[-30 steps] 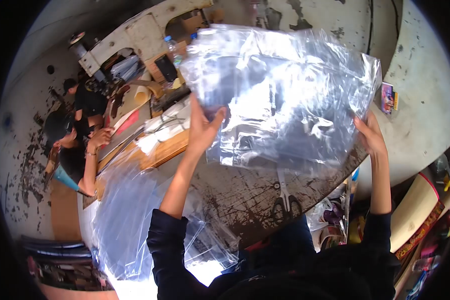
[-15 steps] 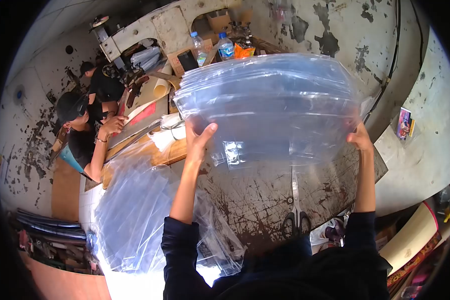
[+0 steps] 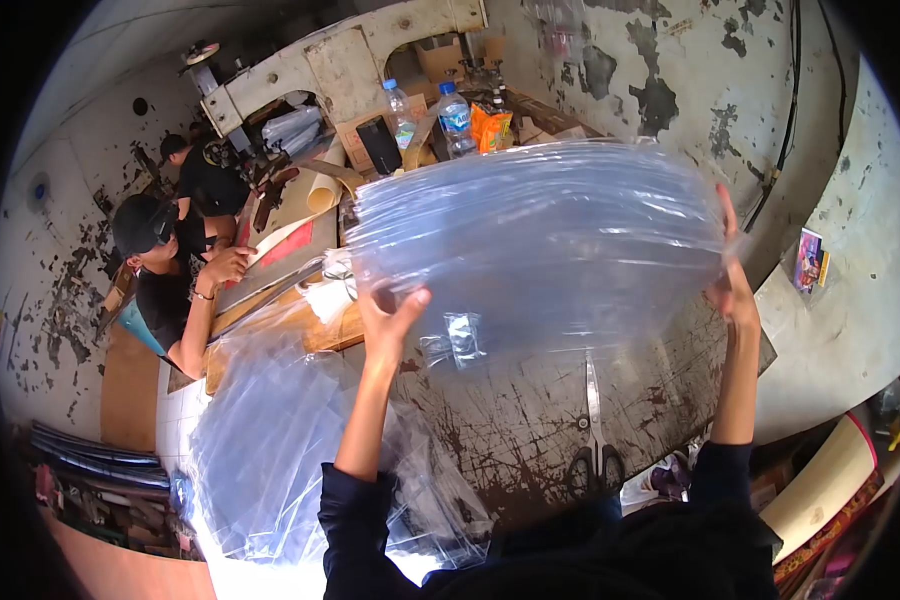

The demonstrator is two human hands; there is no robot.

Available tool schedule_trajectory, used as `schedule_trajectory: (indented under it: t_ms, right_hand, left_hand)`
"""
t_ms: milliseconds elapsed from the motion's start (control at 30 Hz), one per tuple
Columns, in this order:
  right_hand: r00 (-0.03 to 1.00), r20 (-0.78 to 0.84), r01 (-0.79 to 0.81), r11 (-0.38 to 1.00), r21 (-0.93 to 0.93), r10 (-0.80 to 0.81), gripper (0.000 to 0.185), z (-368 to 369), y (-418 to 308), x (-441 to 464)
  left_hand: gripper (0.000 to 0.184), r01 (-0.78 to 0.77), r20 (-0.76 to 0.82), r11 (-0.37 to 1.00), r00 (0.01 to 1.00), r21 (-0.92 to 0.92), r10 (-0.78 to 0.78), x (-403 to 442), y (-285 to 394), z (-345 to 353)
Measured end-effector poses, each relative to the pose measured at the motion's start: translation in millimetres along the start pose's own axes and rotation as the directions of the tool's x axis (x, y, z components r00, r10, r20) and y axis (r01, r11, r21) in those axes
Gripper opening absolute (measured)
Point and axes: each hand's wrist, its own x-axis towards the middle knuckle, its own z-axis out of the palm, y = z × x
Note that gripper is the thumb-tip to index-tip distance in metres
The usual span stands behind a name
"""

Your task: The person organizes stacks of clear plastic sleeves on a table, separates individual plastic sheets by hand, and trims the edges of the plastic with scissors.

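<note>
A thick stack of clear plastic sheets (image 3: 540,250) is held up above the worn table (image 3: 510,430), its layered edges fanned along the top. My left hand (image 3: 388,318) grips the stack's left end, thumb in front and fingers mostly hidden behind the plastic. At the right end my right hand (image 3: 734,290) holds the edge, with one finger stretched upward along it and the thumb low. Below the stack lie scissors (image 3: 594,440) with black handles, blades pointing away from me. A loose heap of clear plastic sheets (image 3: 270,450) spreads out left of my left forearm.
Two people in black sit or stand at the left; the nearer person's hand (image 3: 228,265) rests by red and cream material. Behind the stack are water bottles (image 3: 456,120), an orange packet (image 3: 490,128) and a large machine frame (image 3: 340,65). A cream roll (image 3: 820,490) leans at lower right.
The stack and both my hands sit lower in view. My right hand has shifted slightly outward, and one of its fingers now points up along the edge.
</note>
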Motion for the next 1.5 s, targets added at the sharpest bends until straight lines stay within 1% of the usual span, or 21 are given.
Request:
schedule_trajectory:
  t_ms: [33, 67, 167, 333, 400, 500, 533, 600, 633, 767, 800, 867, 933, 1000, 1067, 1100, 1133, 1267, 1367, 1467, 1500]
  right_hand:
    - [0.999, -0.008, -0.035, 0.999, 0.008, 0.036, 0.126, 4, -6, -2]
    - [0.996, -0.058, -0.080, 0.993, -0.090, 0.075, 0.128, 9, -10, -3]
    - [0.970, -0.187, -0.198, 0.950, -0.243, 0.155, 0.131, 21, -24, -6]
    - [0.989, -0.038, -0.134, 0.976, 0.170, 0.143, 0.124, 5, -45, -10]
    - [0.993, -0.056, -0.097, 0.990, 0.099, 0.103, 0.102, 1, -44, -20]
    - [0.916, -0.381, -0.168, 0.983, -0.071, 0.129, 0.062, 23, -51, -23]
    - [0.914, -0.383, -0.176, 0.982, -0.076, 0.134, 0.062, 34, -56, -22]
    - [0.924, -0.381, -0.187, 0.860, -0.474, -0.009, 0.068, 50, -65, -20]
    - [0.932, -0.332, -0.134, 0.714, -0.688, -0.145, 0.083, 44, -59, -19]
    - [0.882, -0.340, -0.004, 0.715, -0.699, -0.327, 0.100, 38, -41, -5]
    - [0.958, -0.274, -0.024, 0.934, -0.357, -0.080, 0.103, 25, -24, -3]
    - [0.986, -0.113, -0.122, 0.992, 0.033, 0.125, 0.107, 5, 8, -11]
    - [0.926, 0.010, -0.377, 0.926, -0.008, 0.377, 0.095, -8, 33, -13]
    - [0.926, -0.001, -0.374, 0.916, -0.143, 0.378, 0.087, -10, 36, -11]
    - [0.923, -0.019, -0.374, 0.887, -0.271, 0.384, 0.078, -1, 40, -13]
    - [0.917, -0.184, -0.370, 0.927, -0.067, 0.353, 0.072, 9, 45, -14]
    - [0.869, -0.348, -0.325, 0.936, 0.136, 0.352, 0.066, 17, 46, -16]
    - [0.921, -0.334, -0.133, 0.968, 0.213, 0.200, 0.058, 2, 45, 5]
    - [0.971, -0.135, -0.180, 0.976, 0.121, 0.196, 0.051, -25, 73, -4]
    - [0.969, -0.060, -0.241, 0.971, 0.000, 0.240, 0.047, -13, 70, -29]
    - [0.904, -0.127, -0.404, 0.913, 0.050, 0.407, 0.048, -9, 87, -39]
  left_hand:
    - [0.103, 0.070, 0.109, 0.987, 0.990, 0.144, -0.086, 4, -8, -10]
    - [0.103, 0.074, 0.109, 0.987, 0.990, 0.141, -0.090, 3, -14, -10]
    - [0.098, 0.168, 0.179, 0.982, 0.967, 0.088, -0.181, -3, -13, -2]
    - [0.068, 0.069, 0.174, 0.996, 0.983, -0.057, -0.058, 9, -7, -1]
    - [0.068, 0.132, 0.128, 0.990, 0.982, 0.050, -0.137, 8, -19, -6]
    - [0.072, 0.148, 0.161, 0.989, 0.976, 0.004, -0.146, 2, -20, -7]
    - [0.072, 0.155, 0.165, 0.988, 0.974, 0.001, -0.153, 2, -15, -4]
    - [0.079, 0.110, 0.264, 0.992, 0.960, -0.062, -0.090, 2, -2, 1]
    - [0.080, 0.145, 0.126, 0.989, 0.982, -0.027, -0.140, 1, -14, -2]
    - [0.074, -0.028, 0.078, 0.998, 0.996, -0.055, 0.032, 11, -21, 11]
    - [0.074, -0.030, 0.078, 0.998, 0.996, -0.056, 0.034, 11, -23, 11]
    - [0.075, -0.045, 0.021, 0.985, 0.999, -0.165, 0.049, 12, -28, 11]
    - [0.073, 0.089, 0.211, 0.993, 0.975, -0.083, -0.070, 23, -66, -25]
    - [0.071, 0.202, 0.366, 0.979, 0.909, 0.030, -0.199, 21, -60, -33]
    - [0.068, 0.165, 0.199, 0.984, 0.964, 0.068, -0.175, 3, -14, -2]
    - [0.057, 0.157, 0.122, 0.973, 0.983, -0.169, -0.138, 5, -24, 4]
    - [0.057, 0.162, 0.122, 0.973, 0.982, -0.164, -0.143, 8, -11, 11]
    - [0.042, 0.007, 0.017, 0.985, 1.000, -0.172, -0.004, 19, 10, 20]
    - [0.042, 0.120, 0.186, 0.988, 0.973, 0.100, -0.137, 19, 9, 2]
    - [0.042, 0.092, 0.126, 0.992, 0.987, 0.081, -0.102, 0, -13, -2]
    - [0.041, 0.081, 0.105, 0.994, 0.991, 0.074, -0.089, 2, -25, -5]
